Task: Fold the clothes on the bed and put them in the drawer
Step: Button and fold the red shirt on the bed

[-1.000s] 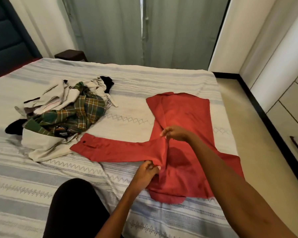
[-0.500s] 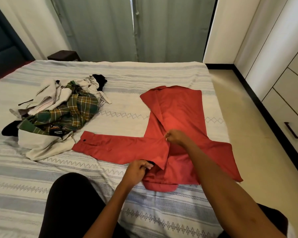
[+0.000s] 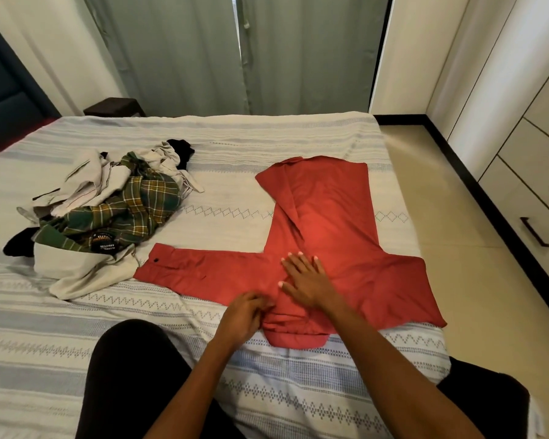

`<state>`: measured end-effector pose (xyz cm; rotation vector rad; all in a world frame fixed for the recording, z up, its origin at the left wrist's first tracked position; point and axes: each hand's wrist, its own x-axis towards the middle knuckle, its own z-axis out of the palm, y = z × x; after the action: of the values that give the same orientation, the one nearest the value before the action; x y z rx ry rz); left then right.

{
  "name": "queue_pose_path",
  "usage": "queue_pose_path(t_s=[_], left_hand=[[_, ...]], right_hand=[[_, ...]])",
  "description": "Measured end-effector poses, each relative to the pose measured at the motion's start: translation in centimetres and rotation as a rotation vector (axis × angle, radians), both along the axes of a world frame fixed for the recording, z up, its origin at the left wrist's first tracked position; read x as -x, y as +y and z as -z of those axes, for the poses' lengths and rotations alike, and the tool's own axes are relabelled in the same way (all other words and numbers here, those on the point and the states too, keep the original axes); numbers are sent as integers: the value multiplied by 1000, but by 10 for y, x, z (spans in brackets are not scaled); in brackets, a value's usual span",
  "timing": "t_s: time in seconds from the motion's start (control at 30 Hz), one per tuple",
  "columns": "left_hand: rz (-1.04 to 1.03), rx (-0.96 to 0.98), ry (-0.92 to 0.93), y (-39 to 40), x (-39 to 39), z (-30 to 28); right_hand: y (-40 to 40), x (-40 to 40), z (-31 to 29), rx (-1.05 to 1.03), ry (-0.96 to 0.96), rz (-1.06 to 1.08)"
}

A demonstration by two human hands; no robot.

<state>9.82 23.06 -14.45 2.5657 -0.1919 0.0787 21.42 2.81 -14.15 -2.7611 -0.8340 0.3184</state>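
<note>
Two hands, right hand (image 3: 308, 280) flat on red shirt (image 3: 330, 223).

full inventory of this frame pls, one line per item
red shirt: 1, red, spread on bed, one sleeve out toward pile
clothes pile: 1 heap, green plaid, cream, black, bed's left side
bed: 1, white-blue striped cover
curtains: grey-green, behind bed
drawers: cream, dark handles, right wall
nightstand: 1, dark, far left
left hand: grips shirt edge near collar
right hand: flat, pressing shirt
</note>
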Motion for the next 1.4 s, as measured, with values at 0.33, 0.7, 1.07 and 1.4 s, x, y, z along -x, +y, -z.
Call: queue_pose_path(t_s=[0.33, 0.7, 1.07, 1.4], left_hand=[[-66, 200, 77, 6, -22, -21], [-247, 320, 206, 9, -182, -59], [-622, 505, 326, 53, -412, -40], [-657, 635, 310, 43, -491, -32]], right_hand=[[-15, -9, 2, -175, -27, 139], [1, -114, -28, -207, 31, 284], [69, -239, 2, -41, -289, 292], [69, -291, 12, -405, -153, 308]])
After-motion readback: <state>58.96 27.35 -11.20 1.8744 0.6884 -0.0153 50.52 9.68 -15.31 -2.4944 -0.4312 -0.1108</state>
